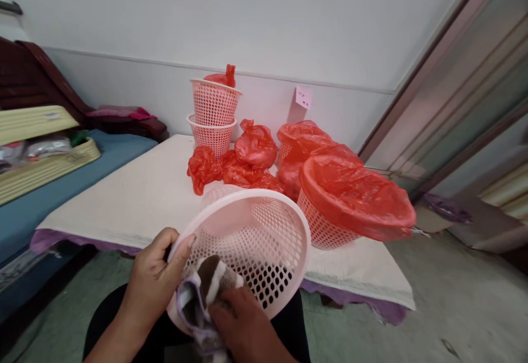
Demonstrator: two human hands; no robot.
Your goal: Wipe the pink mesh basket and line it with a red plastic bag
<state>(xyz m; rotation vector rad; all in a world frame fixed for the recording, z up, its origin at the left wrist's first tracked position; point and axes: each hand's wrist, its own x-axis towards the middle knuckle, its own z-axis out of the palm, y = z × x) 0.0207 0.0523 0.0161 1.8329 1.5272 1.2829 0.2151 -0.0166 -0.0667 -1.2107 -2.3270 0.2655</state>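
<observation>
A pale pink perforated plastic basket [306, 236] is tilted over my lap, its mouth turned toward me. My left hand [154, 275] grips its rim on the left side, thumb over the edge. My right hand [243, 319] is closed on a crumpled cloth [193, 302] with white, lilac and brown patches, pressed against the inner wall near the lower left rim. Part of the cloth hangs down below the rim. The basket's far outer side is mostly hidden.
On the cream-covered table [124, 198] stand two stacked baskets [216, 104], loose red plastic bags [256, 146] and baskets lined with red bags [330, 225]. A pink note [304, 97] is on the wall. A blue bed [119, 151] lies left.
</observation>
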